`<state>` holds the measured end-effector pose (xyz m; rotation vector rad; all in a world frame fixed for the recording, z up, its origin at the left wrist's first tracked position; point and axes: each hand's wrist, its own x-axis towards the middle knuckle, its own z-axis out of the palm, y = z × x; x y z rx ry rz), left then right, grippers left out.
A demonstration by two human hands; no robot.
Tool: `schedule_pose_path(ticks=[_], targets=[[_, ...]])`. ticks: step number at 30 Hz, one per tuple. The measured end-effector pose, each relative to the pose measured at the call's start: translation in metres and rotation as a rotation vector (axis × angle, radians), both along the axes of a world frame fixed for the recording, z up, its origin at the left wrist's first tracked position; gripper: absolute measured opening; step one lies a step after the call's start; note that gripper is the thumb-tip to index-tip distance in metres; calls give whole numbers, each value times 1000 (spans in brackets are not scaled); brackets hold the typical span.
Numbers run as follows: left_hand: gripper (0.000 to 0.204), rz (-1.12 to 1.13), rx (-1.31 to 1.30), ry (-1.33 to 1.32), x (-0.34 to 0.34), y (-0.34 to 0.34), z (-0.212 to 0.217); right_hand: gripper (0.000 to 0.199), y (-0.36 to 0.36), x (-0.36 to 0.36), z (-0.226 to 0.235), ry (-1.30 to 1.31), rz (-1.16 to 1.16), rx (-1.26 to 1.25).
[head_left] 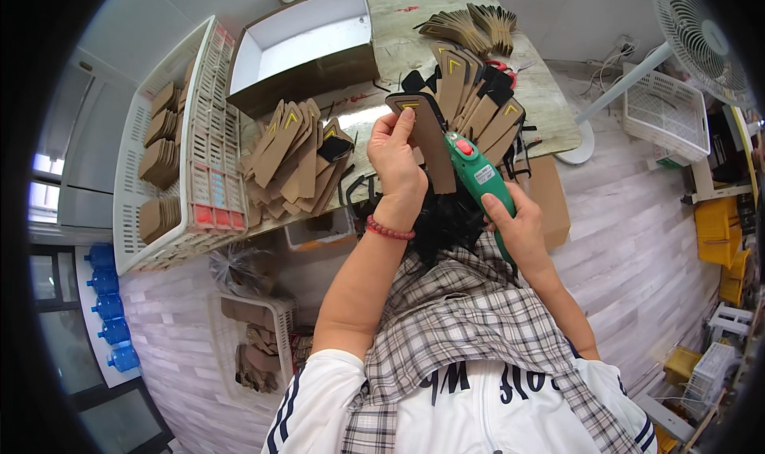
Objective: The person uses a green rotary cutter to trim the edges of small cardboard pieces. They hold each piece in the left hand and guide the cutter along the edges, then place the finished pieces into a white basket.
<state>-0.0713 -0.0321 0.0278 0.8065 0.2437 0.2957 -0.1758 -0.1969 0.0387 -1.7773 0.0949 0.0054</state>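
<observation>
My left hand (396, 159) is closed on a long brown flat piece (433, 151) with a black edge and a yellow angled mark at its top. The thumb presses on the piece near that mark. Wrapped round a green handheld electric cutter (478, 173) with a red button, my right hand (519, 224) keeps its head against the right edge of the piece. The cutter's blade cannot be made out. Black scraps (446, 219) lie heaped on my lap beneath. Similar brown pieces (484, 113) fan out on the table just beyond the cutter.
More brown pieces (291, 151) are piled left on the worktable (550, 95), beside an open box (307, 35) and a white crate (203, 159). Red-handled scissors (510, 68) lie at the back. A fan (701, 39) stands right; another crate (283, 334) sits on the floor.
</observation>
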Motion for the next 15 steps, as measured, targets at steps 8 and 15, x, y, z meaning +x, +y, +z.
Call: schedule_pose_path(ticks=[8, 15], targets=[[8, -70, -32, 39, -6, -7, -6, 34, -5, 0, 1, 3, 13, 37], [6, -143, 17, 30, -14, -8, -7, 34, -5, 2, 5, -10, -1, 60]])
